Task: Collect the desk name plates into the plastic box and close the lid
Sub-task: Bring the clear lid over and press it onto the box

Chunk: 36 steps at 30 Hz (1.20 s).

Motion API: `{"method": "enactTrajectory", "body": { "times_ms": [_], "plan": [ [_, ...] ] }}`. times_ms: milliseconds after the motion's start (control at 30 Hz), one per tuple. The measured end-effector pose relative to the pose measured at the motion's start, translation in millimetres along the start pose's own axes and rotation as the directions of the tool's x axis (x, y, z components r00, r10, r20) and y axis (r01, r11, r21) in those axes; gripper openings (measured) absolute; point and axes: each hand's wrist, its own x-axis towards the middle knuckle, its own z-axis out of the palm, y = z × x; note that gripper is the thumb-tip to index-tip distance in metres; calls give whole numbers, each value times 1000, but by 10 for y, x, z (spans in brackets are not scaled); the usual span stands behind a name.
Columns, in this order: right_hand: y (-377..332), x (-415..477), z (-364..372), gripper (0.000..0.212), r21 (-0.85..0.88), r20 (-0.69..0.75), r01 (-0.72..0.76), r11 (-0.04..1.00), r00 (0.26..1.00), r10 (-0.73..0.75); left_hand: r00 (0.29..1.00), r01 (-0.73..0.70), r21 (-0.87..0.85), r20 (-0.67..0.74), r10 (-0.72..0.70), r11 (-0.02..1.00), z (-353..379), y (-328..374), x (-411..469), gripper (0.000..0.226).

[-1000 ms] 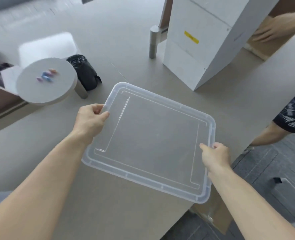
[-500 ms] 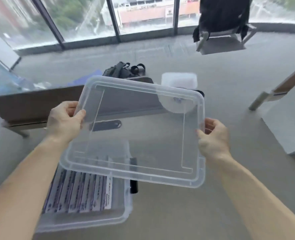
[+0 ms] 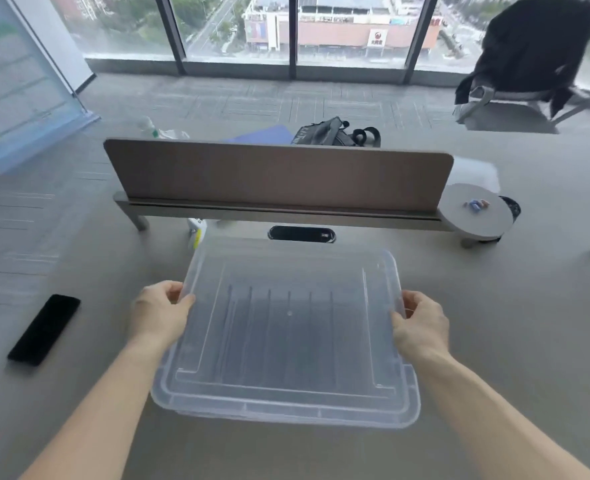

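Observation:
The clear plastic lid [image 3: 286, 382] lies over the plastic box [image 3: 411, 408] on the grey desk, directly in front of me. The lid's near edge sits on the box rim; its far edge looks slightly raised. My left hand [image 3: 160, 315] grips the lid's left edge with thumb on top. My right hand [image 3: 419, 325] grips the right edge the same way. Several name plates [image 3: 279, 327] show dimly through the lid as dark upright strips inside the box.
A black phone [image 3: 44, 329] lies on the desk at the left. A brown divider panel [image 3: 276, 174] stands along the desk's far edge, with a black cable slot [image 3: 301, 234] before it. A round side table [image 3: 475, 216] is at the right, a chair [image 3: 532, 60] beyond.
I have carried the lid from the right, across, and lowered it onto the box with the name plates. Both hands kept their grip on its edges. My view turned toward the window.

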Motion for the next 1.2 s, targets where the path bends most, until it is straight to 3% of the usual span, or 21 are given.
{"method": "enactTrajectory", "body": {
  "times_ms": [333,900,1200],
  "plan": [
    [136,-141,230,35,-90,-66,-20,996,998,14,992,-42,139,125,24,989,157,-317,124,12],
    [380,-22,383,29,-68,-75,63,996,995,-68,988,-47,323,152,-3,945,193,-273,120,14],
    [453,42,496,35,-83,-105,40,996,993,-49,995,-66,280,97,40,958,290,-322,136,16]
  ]
}}
